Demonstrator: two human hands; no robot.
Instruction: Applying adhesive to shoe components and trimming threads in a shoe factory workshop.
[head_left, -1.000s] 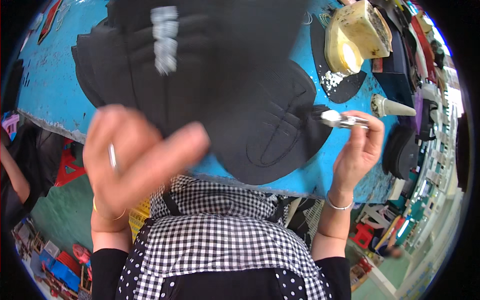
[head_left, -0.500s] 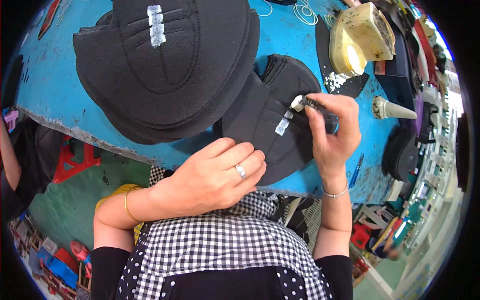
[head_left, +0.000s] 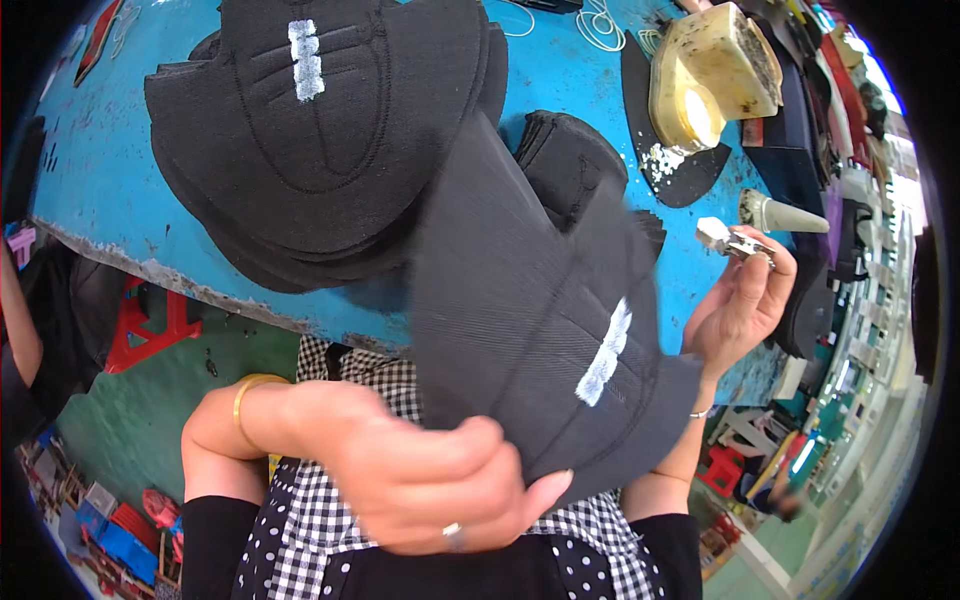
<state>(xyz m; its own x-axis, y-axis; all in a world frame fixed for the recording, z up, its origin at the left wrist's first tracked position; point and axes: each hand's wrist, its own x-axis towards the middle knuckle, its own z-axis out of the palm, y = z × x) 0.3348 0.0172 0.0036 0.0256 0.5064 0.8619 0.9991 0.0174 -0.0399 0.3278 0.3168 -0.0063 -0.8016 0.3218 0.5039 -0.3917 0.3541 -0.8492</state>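
My left hand [head_left: 420,480], blurred a little by motion, pinches the lower edge of a black shoe upper [head_left: 500,310]. The upper hangs tilted over the table's near edge and bears a short white strip [head_left: 604,352] of paste. Off to the right, my right hand [head_left: 745,305] grips a small applicator [head_left: 738,243] with a white-coated tip, apart from the upper. At left lies a stack of black uppers [head_left: 290,150], the top one also marked with white paste. Behind the held piece sits a smaller pile of black uppers [head_left: 572,160], partly hidden.
A stained, cream-coloured container [head_left: 715,75] holding white paste stands at the back right, on a black scrap [head_left: 690,175] with white crumbs. A pale cone [head_left: 790,215] lies nearby. A red stool [head_left: 150,325] is on the green floor at left.
My left hand has lifted the upper off the pile and drawn it toward me. My right hand has moved right, taking the applicator off the pasted strip.
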